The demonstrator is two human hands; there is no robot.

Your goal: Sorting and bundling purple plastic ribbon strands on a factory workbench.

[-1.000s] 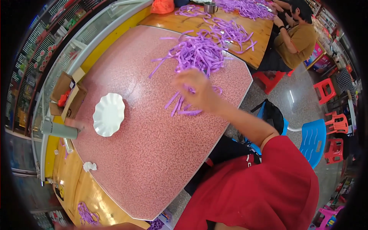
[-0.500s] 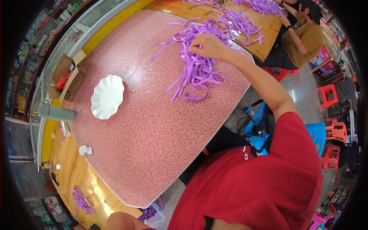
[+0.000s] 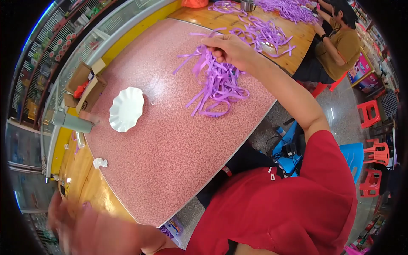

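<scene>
My right hand (image 3: 227, 47) is over the far part of the pink speckled tabletop (image 3: 157, 170), its fingers pinched on purple ribbon at the top of a tangled pile of purple ribbon (image 3: 216, 87). Several strands hang below the fingers onto the table; how many are gripped is hidden. My left hand (image 3: 91, 225) is at the lower left, above the wooden table's edge, smeared by motion so its fingers do not show clearly. A white scalloped dish (image 3: 126, 109) lies left of the pile.
An open cardboard box (image 3: 90, 87), a grey-green bottle (image 3: 73, 122) and a crumpled white tissue (image 3: 100, 162) line the left side. More purple ribbon (image 3: 272, 36) and a metal cup (image 3: 247, 5) are on the wooden table beyond. A co-worker (image 3: 338, 46) sits at the far right.
My left hand has swung into view at the lower left. My right hand has shifted slightly, with ribbon drawn up beneath it. The whole view has shifted a little.
</scene>
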